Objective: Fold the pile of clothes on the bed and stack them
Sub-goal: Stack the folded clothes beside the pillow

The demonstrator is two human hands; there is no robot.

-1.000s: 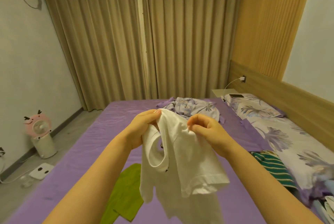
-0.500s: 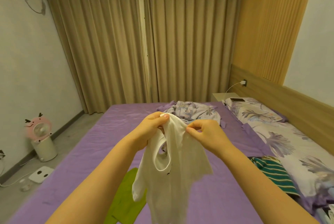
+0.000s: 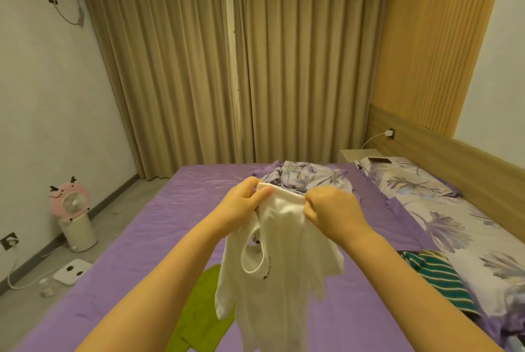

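Bedroom scene, read left to right. On the floor a pink fan is seen beside the purple bed. A green garment is spread flat on the sheet. Above it a white shirt is held up in the air, its upper edge pinched by the left hand and the right hand. A striped garment is left unfolded at right. With the cloth bunched, a crooked fold could result.
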